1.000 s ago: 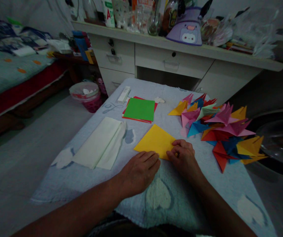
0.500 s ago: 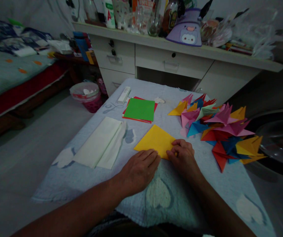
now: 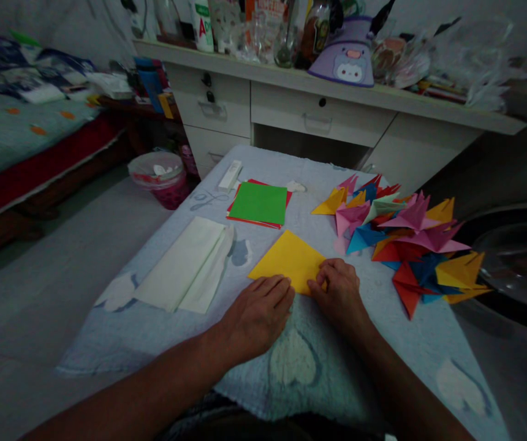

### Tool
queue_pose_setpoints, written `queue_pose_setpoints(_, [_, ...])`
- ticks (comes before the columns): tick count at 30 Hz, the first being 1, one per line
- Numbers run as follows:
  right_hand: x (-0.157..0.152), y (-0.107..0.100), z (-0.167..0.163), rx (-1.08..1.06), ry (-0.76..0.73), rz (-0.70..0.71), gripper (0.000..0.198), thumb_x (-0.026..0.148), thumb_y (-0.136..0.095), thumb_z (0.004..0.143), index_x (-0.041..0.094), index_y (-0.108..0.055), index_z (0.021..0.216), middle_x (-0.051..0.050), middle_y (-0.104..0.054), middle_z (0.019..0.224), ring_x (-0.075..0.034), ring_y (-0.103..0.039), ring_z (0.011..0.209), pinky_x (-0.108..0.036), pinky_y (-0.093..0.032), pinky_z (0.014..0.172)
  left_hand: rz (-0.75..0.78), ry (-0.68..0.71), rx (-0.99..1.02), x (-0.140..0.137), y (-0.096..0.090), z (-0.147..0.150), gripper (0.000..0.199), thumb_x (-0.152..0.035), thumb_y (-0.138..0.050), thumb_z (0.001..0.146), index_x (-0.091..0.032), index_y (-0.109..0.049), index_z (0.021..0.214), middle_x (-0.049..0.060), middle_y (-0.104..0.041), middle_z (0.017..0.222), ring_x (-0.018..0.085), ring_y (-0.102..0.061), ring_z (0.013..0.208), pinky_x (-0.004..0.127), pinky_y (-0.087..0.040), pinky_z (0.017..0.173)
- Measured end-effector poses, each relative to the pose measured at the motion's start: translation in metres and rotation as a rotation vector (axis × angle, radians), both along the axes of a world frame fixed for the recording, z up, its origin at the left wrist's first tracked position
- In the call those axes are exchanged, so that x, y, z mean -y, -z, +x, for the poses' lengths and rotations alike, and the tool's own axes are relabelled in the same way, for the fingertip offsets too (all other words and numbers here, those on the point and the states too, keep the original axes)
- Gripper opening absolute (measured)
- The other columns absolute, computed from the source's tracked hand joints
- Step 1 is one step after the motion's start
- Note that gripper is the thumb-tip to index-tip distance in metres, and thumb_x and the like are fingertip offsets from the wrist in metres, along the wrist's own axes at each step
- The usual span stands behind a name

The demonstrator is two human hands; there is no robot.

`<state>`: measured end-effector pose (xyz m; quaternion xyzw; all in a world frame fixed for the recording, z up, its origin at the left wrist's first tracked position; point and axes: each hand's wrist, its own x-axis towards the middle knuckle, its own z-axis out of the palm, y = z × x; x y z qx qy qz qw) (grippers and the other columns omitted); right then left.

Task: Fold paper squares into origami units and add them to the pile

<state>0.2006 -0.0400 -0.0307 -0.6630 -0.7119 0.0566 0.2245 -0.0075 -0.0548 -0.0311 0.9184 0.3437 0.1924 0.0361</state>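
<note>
A yellow sheet of origami paper (image 3: 286,260), folded into a triangle-like shape, lies on the cloth-covered table in front of me. My left hand (image 3: 263,309) rests flat on its near left edge, fingers stretched out. At the paper's right corner, my right hand (image 3: 339,288) has its thumb and curled fingers closed on the edge. Beyond the yellow paper sits a stack of square paper (image 3: 258,203), green on top with red showing beneath. To the right is a pile of folded paper cranes (image 3: 410,226) in pink, red, blue, yellow and pale green.
A folded white cloth or tissue (image 3: 183,263) lies left of my hands. Behind it is a small white box-shaped object (image 3: 230,176). A cluttered white desk (image 3: 323,116) borders the far side, and a pink bin (image 3: 171,193) stands on the floor at left.
The view has shifted very slightly. Both hands stay at the yellow paper, with only a tiny movement of the fingers along its near edge.
</note>
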Motion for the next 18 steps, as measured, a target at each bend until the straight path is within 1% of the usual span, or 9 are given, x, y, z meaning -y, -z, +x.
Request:
queue_pose_setpoints(2, [0.000,0.000,0.000,0.012,0.026,0.007,0.015,0.026,-0.067,0.075,0.021,-0.055,0.081,-0.008,-0.059,0.096,-0.026,-0.049,0.090,-0.039,-0.039,0.078,0.003,0.005,-0.004,0.000,0.001,0.000,0.029,-0.022,-0.047,0.092,-0.014,-0.055,0.118,0.010,-0.063,0.122,0.025,-0.057,0.114,0.040,-0.048,0.098])
queue_pose_setpoints(4, [0.001,-0.001,0.000,0.024,0.041,0.028,0.022,0.026,-0.067,0.074,0.020,-0.055,0.091,-0.009,-0.059,0.097,-0.027,-0.049,0.091,-0.040,-0.039,0.078,0.003,0.012,-0.011,-0.001,0.001,0.000,0.028,-0.022,-0.047,0.092,-0.015,-0.055,0.118,0.010,-0.062,0.123,0.025,-0.057,0.115,0.040,-0.048,0.098])
queue_pose_setpoints(6, [0.003,-0.004,-0.001,0.031,0.007,0.067,0.026,0.024,-0.065,0.075,0.019,-0.056,0.098,-0.010,-0.059,0.103,-0.029,-0.048,0.096,-0.042,-0.039,0.081,0.006,0.014,-0.013,-0.002,0.000,0.000,0.027,-0.022,-0.047,0.093,-0.014,-0.055,0.117,0.010,-0.062,0.122,0.024,-0.057,0.114,0.040,-0.048,0.097])
queue_pose_setpoints(9, [0.006,-0.011,-0.004,0.017,-0.150,0.120,0.021,0.017,-0.058,0.080,0.019,-0.061,0.100,-0.010,-0.061,0.109,-0.028,-0.048,0.104,-0.045,-0.037,0.088,0.014,0.012,-0.013,-0.002,0.000,0.001,0.026,-0.022,-0.047,0.092,-0.014,-0.056,0.115,0.010,-0.063,0.120,0.024,-0.058,0.112,0.040,-0.049,0.096])
queue_pose_setpoints(13, [0.009,-0.015,-0.008,-0.038,-0.405,0.111,0.026,0.011,-0.049,0.085,0.020,-0.066,0.102,-0.008,-0.067,0.106,-0.024,-0.054,0.100,-0.043,-0.038,0.091,0.038,0.010,-0.013,-0.003,0.001,0.002,0.025,-0.020,-0.049,0.091,-0.014,-0.057,0.114,0.010,-0.063,0.118,0.024,-0.058,0.112,0.039,-0.049,0.095])
queue_pose_setpoints(15, [0.010,-0.014,-0.009,-0.045,-0.462,0.082,0.028,0.010,-0.048,0.085,0.019,-0.067,0.102,-0.009,-0.068,0.105,-0.023,-0.056,0.096,-0.042,-0.041,0.089,0.051,0.011,-0.007,-0.003,0.003,0.002,0.025,-0.021,-0.049,0.091,-0.013,-0.057,0.114,0.010,-0.063,0.117,0.024,-0.058,0.111,0.039,-0.049,0.095])
queue_pose_setpoints(18, [0.010,-0.013,-0.010,-0.022,-0.475,0.025,0.028,0.009,-0.048,0.084,0.018,-0.069,0.100,-0.009,-0.069,0.103,-0.022,-0.058,0.093,-0.040,-0.044,0.085,0.056,0.010,0.002,-0.003,0.005,0.002,0.027,-0.021,-0.048,0.092,-0.013,-0.056,0.116,0.011,-0.064,0.117,0.024,-0.058,0.112,0.039,-0.049,0.096])
